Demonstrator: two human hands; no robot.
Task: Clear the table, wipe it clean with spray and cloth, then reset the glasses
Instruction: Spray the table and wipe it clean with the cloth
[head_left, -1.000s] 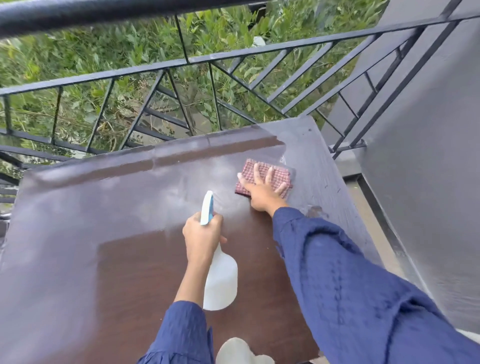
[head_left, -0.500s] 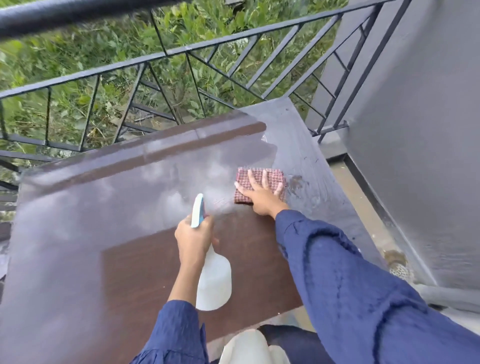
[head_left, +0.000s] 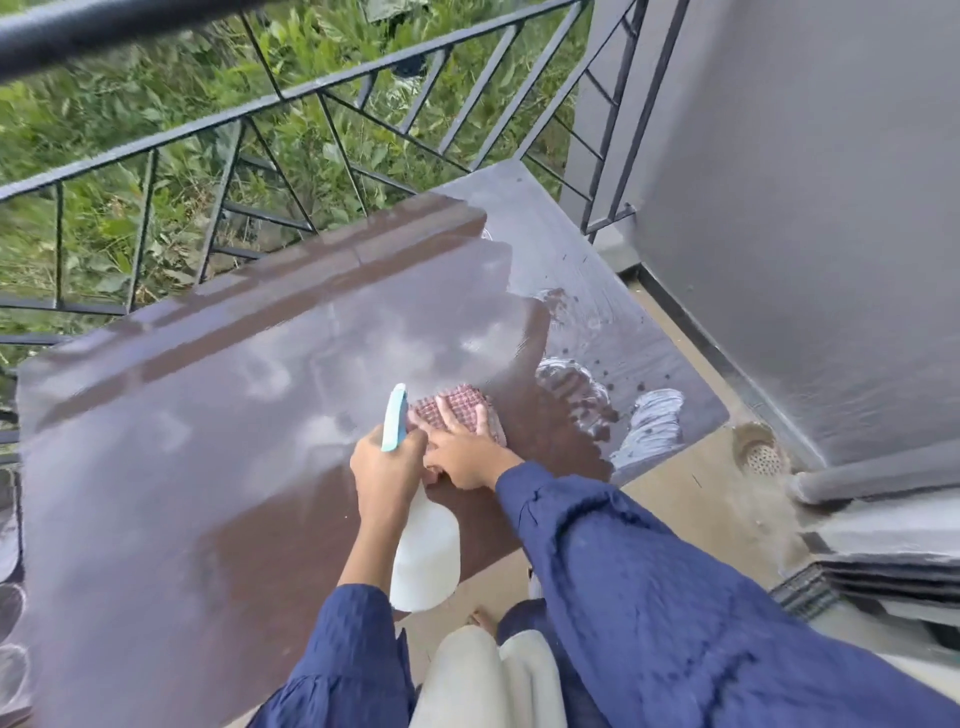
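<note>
i see the cloth (head_left: 460, 408) as a small folded pad, red-and-white check with a waffle weave, lying flat on the right half of the glossy dark brown table (head_left: 208, 467). my right hand (head_left: 462, 454) lies on the cloth's near part, fingers straight and a little spread, pressing it down and gripping nothing. the cloth's far edge shows beyond the fingertips. my left hand (head_left: 387, 467) is close beside the right one, on its left; whether they touch i cannot tell. it is curled tight round the neck of the bottle (head_left: 426, 561). the bottle is white, its body hanging below the fist over the table's near edge. its pale blue head sticks up just beside the cloth's left corner. right of the cloth, wet streaks (head_left: 649, 426) and droplets gleam near the table's right edge.
</note>
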